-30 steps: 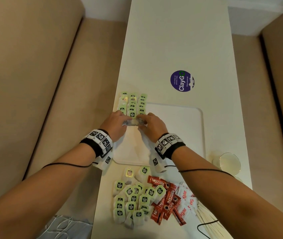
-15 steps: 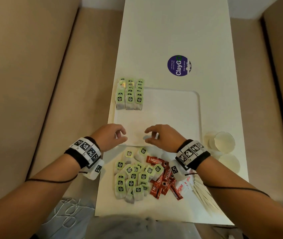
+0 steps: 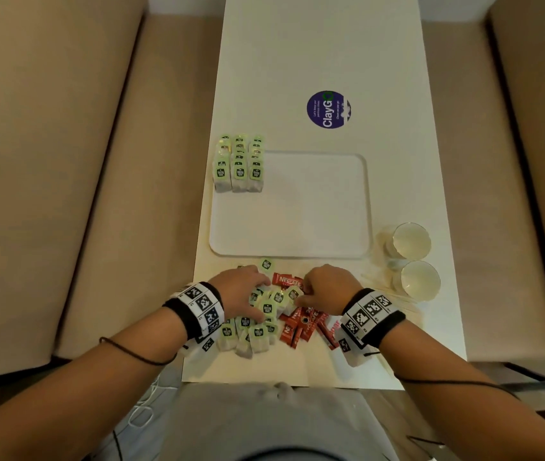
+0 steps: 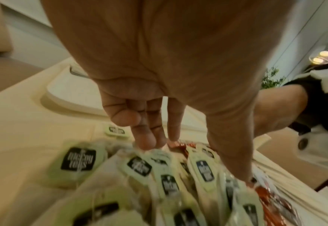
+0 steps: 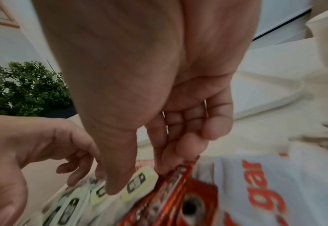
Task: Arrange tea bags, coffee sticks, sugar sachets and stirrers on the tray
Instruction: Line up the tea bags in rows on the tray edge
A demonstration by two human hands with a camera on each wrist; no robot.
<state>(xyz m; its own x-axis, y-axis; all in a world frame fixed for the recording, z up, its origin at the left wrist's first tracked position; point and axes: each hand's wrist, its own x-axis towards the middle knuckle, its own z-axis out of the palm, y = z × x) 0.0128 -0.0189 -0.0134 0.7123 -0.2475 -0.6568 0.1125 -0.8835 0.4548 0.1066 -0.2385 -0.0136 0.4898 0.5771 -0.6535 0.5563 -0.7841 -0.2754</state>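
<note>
Filling only the tray's [image 3: 314, 251] eleven-o'clock corner with tea bags [image 3: 239, 164] — left hand [image 3: 242, 291] and right hand [image 3: 326, 287], fingers loosely spread, touching the six-o'clock heap [image 3: 257, 322] — coffee, sugar, stirrers untouched.

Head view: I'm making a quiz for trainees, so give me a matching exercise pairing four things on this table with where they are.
Things:
1. arranged tea bags
2. coffee sticks
3. glass cups
4. round purple sticker

Places:
A. on the table beyond the tray
B. right of the tray
C. far left corner of the tray
D. loose heap on the table near the person, between the hands

Pairs: 1-C, 2-D, 3-B, 4-A
</note>
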